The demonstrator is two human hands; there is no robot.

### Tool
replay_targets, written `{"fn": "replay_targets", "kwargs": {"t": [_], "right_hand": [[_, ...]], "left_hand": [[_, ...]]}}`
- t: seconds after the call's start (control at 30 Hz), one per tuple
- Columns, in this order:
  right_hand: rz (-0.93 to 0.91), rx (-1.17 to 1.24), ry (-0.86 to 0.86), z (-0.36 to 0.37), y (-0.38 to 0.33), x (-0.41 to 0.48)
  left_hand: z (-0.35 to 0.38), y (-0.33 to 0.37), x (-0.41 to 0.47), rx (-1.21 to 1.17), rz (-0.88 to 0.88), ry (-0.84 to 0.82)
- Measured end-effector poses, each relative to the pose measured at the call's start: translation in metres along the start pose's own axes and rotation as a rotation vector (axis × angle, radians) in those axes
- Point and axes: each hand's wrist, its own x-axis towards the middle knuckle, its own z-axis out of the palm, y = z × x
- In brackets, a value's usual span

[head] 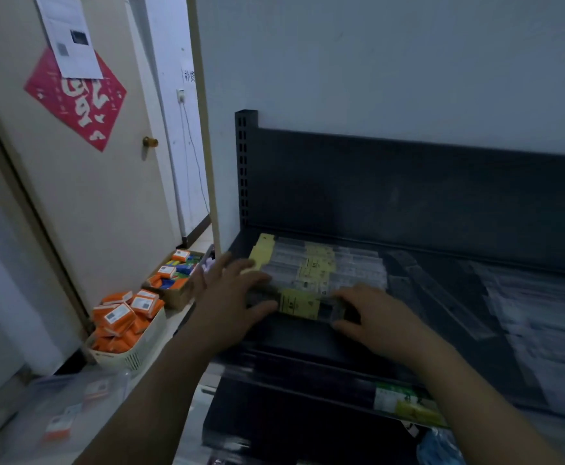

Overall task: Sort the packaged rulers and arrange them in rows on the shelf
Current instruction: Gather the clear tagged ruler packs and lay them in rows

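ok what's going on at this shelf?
A person is stocking a black shelf. Both hands are on one dark ruler pack with a yellow label, near the shelf's front. The left grip pinches its left end and the right grip its right end. Just behind it, clear ruler packs with yellow labels lie side by side in rows. More loose clear packs lie angled to the right, not yet lined up.

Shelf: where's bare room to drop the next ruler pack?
Bare: front strip of the shelf, between the held ruler pack and the front lip. Crowded: yellow-label rows back left; clear packs lying diagonal mid-shelf and stacked right.
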Motion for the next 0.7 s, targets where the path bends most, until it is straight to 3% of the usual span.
{"fn": "replay_targets", "kwargs": {"t": [0.23,0.33,0.43,0.57,0.7], "right_hand": [[0.123,0.203,0.101,-0.006,0.018,0.007],[0.136,0.024,0.117,-0.008,0.022,0.021],[0.193,-0.111,0.0,0.011,0.021,0.023],[0.186,-0.046,-0.188,0.024,0.02,0.009],[0.15,-0.067,-0.284,0.017,0.017,-0.004]], "left_hand": [[-0.003,0.005,0.023,0.06,0.058,-0.051],[0.0,0.012,0.04,0.159,0.08,-0.109],[0.01,0.011,0.044,0.289,0.112,-0.254],[0.017,0.009,0.033,0.262,0.128,-0.488],[0.005,0.007,0.027,0.25,0.14,-0.587]]}}
